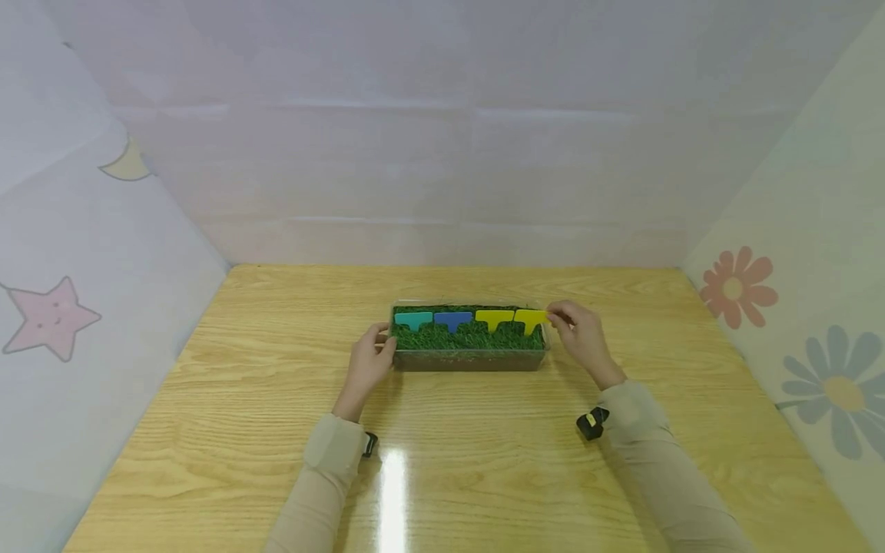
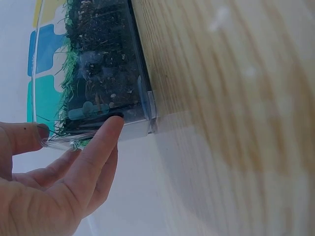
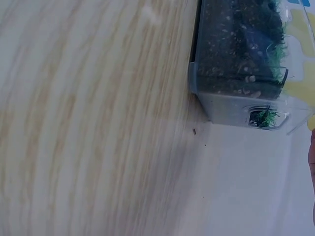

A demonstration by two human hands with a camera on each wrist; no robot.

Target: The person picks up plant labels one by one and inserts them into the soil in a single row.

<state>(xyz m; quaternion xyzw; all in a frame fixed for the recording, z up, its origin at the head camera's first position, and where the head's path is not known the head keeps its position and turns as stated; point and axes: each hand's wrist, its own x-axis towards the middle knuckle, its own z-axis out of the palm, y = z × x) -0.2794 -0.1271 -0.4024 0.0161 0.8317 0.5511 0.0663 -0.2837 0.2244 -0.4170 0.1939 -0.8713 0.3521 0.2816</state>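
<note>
A clear plastic planter box (image 1: 470,362) holds dark soil topped with green grass (image 1: 449,338). Four-sided T-shaped plant labels stand in a row in it: teal (image 1: 413,319), blue (image 1: 452,319), yellow (image 1: 494,316) and, rightmost, another yellow label (image 1: 530,318). My right hand (image 1: 583,338) pinches the outer edge of that rightmost label; only a strip of finger (image 3: 312,162) shows in the right wrist view. At the box's left end my left hand (image 1: 369,359) grips the wall, thumb (image 2: 29,137) at the rim and fingers outside.
The box stands on a wood-grain table (image 1: 276,430). A pale wall (image 1: 442,169) rises behind, with decorated side walls bearing a pink star (image 1: 51,319) and flowers (image 1: 734,288). A dark wrist device (image 1: 592,423) hangs at the right cuff.
</note>
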